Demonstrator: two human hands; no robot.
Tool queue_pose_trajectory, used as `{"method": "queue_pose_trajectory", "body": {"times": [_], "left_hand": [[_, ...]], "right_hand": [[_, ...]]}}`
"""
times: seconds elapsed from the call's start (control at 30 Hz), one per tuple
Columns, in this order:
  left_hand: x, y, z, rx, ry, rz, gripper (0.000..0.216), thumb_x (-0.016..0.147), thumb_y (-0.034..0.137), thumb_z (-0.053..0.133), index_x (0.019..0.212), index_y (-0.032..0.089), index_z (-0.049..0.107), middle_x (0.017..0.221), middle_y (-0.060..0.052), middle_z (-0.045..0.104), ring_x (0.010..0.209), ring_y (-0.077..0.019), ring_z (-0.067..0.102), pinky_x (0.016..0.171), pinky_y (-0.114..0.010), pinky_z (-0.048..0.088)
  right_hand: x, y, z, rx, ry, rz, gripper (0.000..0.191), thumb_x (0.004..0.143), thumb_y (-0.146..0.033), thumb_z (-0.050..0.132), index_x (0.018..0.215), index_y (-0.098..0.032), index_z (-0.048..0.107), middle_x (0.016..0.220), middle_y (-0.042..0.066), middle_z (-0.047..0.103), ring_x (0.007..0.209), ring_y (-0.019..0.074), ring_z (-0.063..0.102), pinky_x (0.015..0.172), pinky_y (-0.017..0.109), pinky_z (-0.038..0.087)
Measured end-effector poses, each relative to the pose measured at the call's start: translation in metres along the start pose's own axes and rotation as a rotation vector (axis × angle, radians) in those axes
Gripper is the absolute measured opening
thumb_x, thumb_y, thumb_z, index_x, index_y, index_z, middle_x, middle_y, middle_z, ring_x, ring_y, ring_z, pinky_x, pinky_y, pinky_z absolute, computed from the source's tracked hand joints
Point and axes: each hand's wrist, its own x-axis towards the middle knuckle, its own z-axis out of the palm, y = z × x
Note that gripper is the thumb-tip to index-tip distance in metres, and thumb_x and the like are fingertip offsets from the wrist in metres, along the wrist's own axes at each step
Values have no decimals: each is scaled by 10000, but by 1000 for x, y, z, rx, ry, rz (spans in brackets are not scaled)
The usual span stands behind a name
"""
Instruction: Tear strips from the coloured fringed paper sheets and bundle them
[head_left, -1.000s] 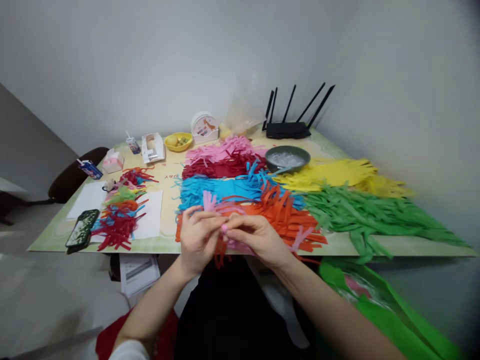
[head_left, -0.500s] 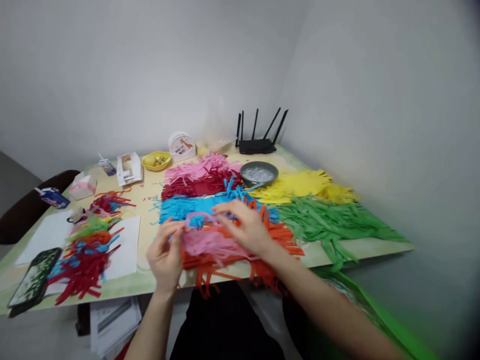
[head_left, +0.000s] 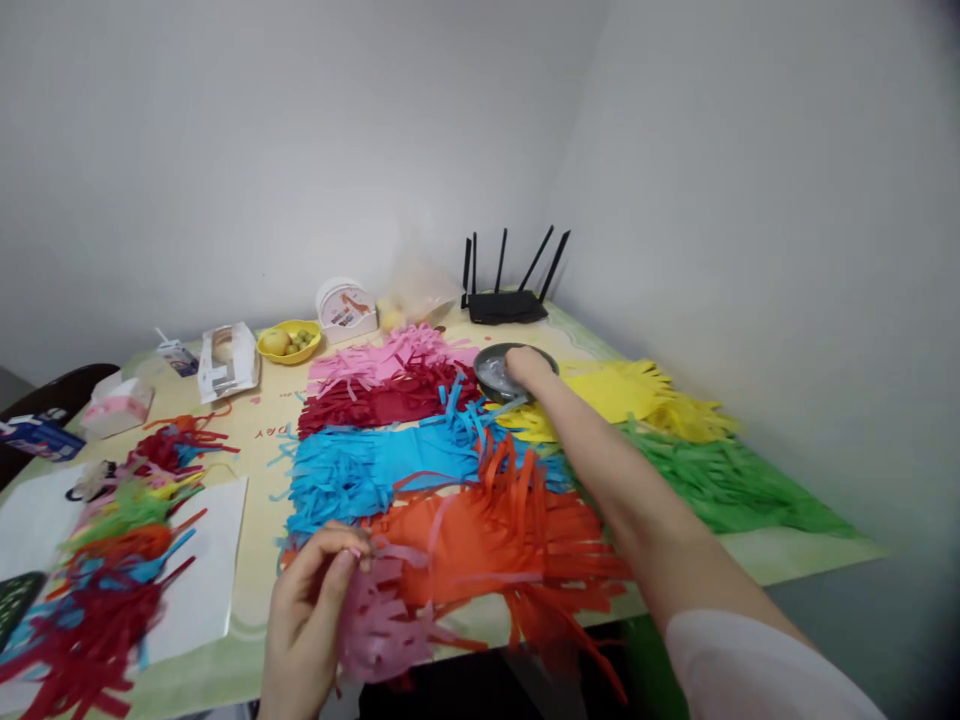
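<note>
My left hand (head_left: 315,605) pinches a pink fringed paper strip (head_left: 386,620) at the table's near edge, and its loose strands hang down over the edge. Far across the table, my right hand (head_left: 529,368) reaches into a dark round bowl (head_left: 491,372) with clear or whitish contents. Its fingertips are hidden in the bowl, so whether they hold anything cannot be seen. Between my hands lie orange fringed paper (head_left: 450,535) and blue fringed paper (head_left: 420,455). Dark red fringed paper (head_left: 390,400) and pink fringed paper (head_left: 390,358) lie behind them.
Yellow paper (head_left: 622,390) and green paper (head_left: 720,490) spread to the right. A black router (head_left: 508,307) stands at the back. On the left are a multicolored fringe bundle (head_left: 105,590), white sheets (head_left: 202,570), a yellow fruit dish (head_left: 291,352), a bread package (head_left: 229,370) and a tissue box (head_left: 116,408).
My right hand has left the pink strip and moved forward into the bowl. My left hand has drawn the pink strip back toward the near edge. The view has shifted to the right.
</note>
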Motion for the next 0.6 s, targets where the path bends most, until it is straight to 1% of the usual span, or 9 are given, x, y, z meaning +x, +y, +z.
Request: {"method": "queue_pose_trajectory", "body": {"times": [0.1,0.17,0.33,0.4,0.47,0.53,0.6], "left_hand": [[6,-6,1,42,27,-26,190,895,321,591,796,183,677,694,-10,598,733,-140,587,734,-208,480],[10,-10,3,40,54,-52,180,878,331,615,816,180,692,663,-4,602,710,-136,594,718,-204,482],[15,-14,12,-48,117,-120,166,840,341,668,894,184,675,675,7,643,678,-121,618,696,-197,492],[16,-14,12,-70,108,-129,153,834,328,678,884,184,660,684,9,656,682,-115,626,695,-189,491],[16,-14,10,-81,92,-119,140,832,316,679,863,182,652,684,10,659,688,-112,631,696,-185,491],[16,-14,7,-81,85,-104,137,830,310,678,847,177,649,682,10,660,682,-113,633,683,-186,491],[18,-13,7,-66,101,-90,143,826,308,680,840,169,650,691,1,670,677,-119,638,672,-196,495]], "right_hand": [[17,3,11,-66,-57,0,359,910,-331,618,1179,-95,592,1185,132,609,1030,219,622,878,408,531],[21,7,15,-95,-84,-3,358,911,-334,615,1179,-97,593,1184,131,610,1027,218,623,876,406,531],[10,7,15,-121,-106,-29,349,914,-334,611,1178,-105,594,1180,125,612,1021,214,624,871,403,533],[2,5,9,-107,-91,-49,347,915,-338,609,1175,-108,594,1173,121,614,1013,211,626,865,402,535],[-7,5,-1,-78,-58,-72,327,918,-349,603,1152,-120,602,1149,102,624,989,199,629,856,401,535],[-18,4,-16,-37,-2,-101,276,911,-334,606,1080,-117,629,1081,96,654,945,194,637,837,382,523],[-37,-2,-32,20,78,-155,211,898,-278,592,1002,-104,652,1003,114,685,908,204,643,809,334,493]]}}
